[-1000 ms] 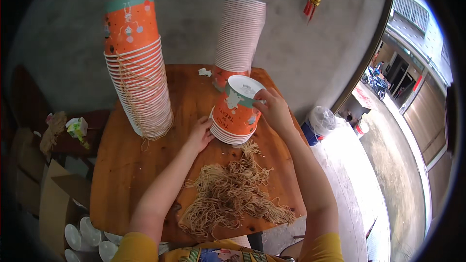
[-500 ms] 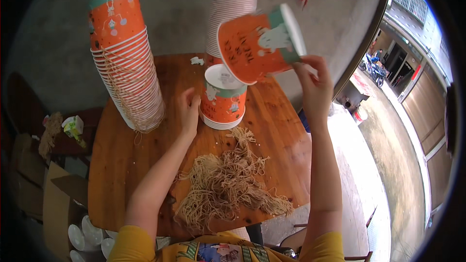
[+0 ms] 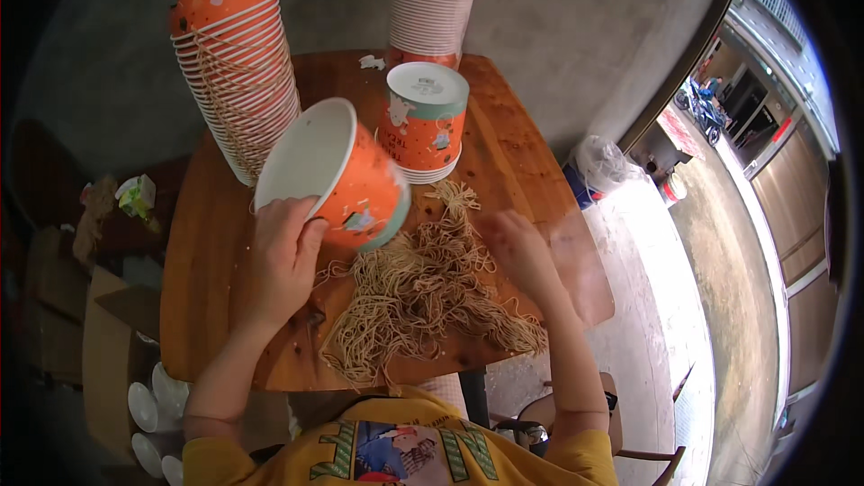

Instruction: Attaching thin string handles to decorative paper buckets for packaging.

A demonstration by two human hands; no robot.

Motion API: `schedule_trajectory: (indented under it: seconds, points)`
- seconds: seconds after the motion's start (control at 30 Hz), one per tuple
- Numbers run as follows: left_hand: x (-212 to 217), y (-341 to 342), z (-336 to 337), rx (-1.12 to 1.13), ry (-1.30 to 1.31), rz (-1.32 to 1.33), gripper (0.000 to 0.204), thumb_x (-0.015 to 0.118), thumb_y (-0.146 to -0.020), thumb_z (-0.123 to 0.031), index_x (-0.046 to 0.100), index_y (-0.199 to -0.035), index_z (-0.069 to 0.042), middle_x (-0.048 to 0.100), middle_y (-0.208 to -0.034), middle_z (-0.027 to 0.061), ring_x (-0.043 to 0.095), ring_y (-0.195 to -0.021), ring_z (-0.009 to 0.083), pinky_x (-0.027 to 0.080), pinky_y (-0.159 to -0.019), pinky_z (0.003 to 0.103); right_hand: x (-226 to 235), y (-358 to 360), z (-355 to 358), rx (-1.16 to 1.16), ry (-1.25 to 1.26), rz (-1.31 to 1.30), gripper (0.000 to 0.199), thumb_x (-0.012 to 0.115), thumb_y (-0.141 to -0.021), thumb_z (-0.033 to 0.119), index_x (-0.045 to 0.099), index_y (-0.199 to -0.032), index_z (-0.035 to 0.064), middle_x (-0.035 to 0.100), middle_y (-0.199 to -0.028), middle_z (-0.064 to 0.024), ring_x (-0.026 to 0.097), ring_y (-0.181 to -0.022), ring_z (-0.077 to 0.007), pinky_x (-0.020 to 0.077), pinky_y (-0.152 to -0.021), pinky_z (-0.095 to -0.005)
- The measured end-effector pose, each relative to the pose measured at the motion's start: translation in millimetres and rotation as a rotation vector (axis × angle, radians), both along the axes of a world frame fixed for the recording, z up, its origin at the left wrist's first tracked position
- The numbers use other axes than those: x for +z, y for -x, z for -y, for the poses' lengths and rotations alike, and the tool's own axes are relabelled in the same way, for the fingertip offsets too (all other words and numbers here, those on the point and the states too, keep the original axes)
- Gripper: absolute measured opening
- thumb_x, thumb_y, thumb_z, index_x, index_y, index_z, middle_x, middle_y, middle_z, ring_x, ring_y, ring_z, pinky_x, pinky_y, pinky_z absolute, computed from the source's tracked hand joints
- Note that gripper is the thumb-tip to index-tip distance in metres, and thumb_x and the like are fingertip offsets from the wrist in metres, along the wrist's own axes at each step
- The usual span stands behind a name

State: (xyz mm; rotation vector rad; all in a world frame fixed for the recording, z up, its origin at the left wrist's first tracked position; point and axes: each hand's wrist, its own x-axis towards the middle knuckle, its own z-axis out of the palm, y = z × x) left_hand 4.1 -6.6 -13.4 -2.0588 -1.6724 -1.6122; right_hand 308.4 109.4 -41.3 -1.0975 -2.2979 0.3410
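My left hand grips the rim of an orange paper bucket with a green band at its base. The bucket is tilted, its white inside facing left. My right hand hovers at the right edge of a loose pile of tan twine; its fingers are curled and blurred, so I cannot make out whether they hold a strand. Just beyond the pile, a short stack of upside-down orange buckets stands on the wooden table.
At the far left rises a tall stack of orange buckets with twine strands hanging over it. Another tall stack of buckets stands at the back. An open cardboard box with white bowls sits on the lower left.
The bucket has gone from my raised right hand into my left hand, lower and further left. My right hand has come down beside the twine. The view has tipped downward.
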Motion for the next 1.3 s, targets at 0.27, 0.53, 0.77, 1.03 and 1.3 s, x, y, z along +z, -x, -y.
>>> schedule_trajectory:
  seconds: [0.27,0.53,0.77,1.03,1.3]
  points:
    - [-12.5,8.6,8.9,0.045,0.069,-0.476,0.025,0.062,-0.085,-0.003,0.058,-0.110,-0.002,0.057,-0.088,0.0104,0.053,-0.086,0.0298,0.040,-0.084,0.042,-24.9,-11.7,2.1,-0.027,0.023,0.076,0.008,0.066,-0.081,0.011,0.062,-0.087,0.0070,0.056,-0.091,-0.0091,0.056,-0.090,-0.0291,0.0501,-0.078,-0.0415]
    - [-10.8,2.5,7.5,0.041,0.110,-0.525,0.026,0.062,-0.085,-0.004,0.058,-0.111,-0.003,0.058,-0.090,0.0093,0.054,-0.088,0.0282,0.041,-0.086,0.040,-29.6,0.4,7.6,0.076,-0.143,0.217,0.009,0.065,-0.082,0.015,0.067,-0.091,0.0138,0.055,-0.094,-0.0062,0.056,-0.094,-0.0278,0.0523,-0.078,-0.0400]
    - [-13.6,1.3,4.3,0.042,0.085,-0.520,0.030,0.065,-0.085,-0.006,0.057,-0.114,-0.005,0.056,-0.091,0.0094,0.054,-0.089,0.0285,0.040,-0.088,0.042,28.8,-5.2,1.7,0.047,0.108,-0.088,0.009,0.064,-0.085,0.013,0.069,-0.088,0.0061,0.063,-0.083,-0.0135,0.063,-0.079,-0.0340,0.0506,-0.071,-0.0394]
    - [6.7,-10.4,4.6,0.077,-0.034,-0.383,0.035,0.068,-0.083,-0.007,0.057,-0.116,-0.006,0.058,-0.098,0.0100,0.055,-0.098,0.0299,0.042,-0.091,0.044,117.6,11.8,12.1,-0.103,0.274,-0.321,0.021,0.063,-0.094,0.019,0.067,-0.088,-0.0013,0.061,-0.067,-0.0005,0.054,-0.063,-0.0068,0.0440,-0.058,-0.0244]
    - [52.1,-55.6,4.6,-0.381,-0.080,0.110,0.027,0.062,-0.090,-0.002,0.057,-0.117,-0.003,0.060,-0.107,0.0097,0.060,-0.091,0.0161,0.050,-0.066,0.026,144.0,39.3,30.6,0.120,0.407,-0.758,0.018,0.061,-0.096,0.017,0.068,-0.092,0.0008,0.064,-0.075,0.0001,0.053,-0.062,-0.0035,0.0433,-0.057,-0.0188]
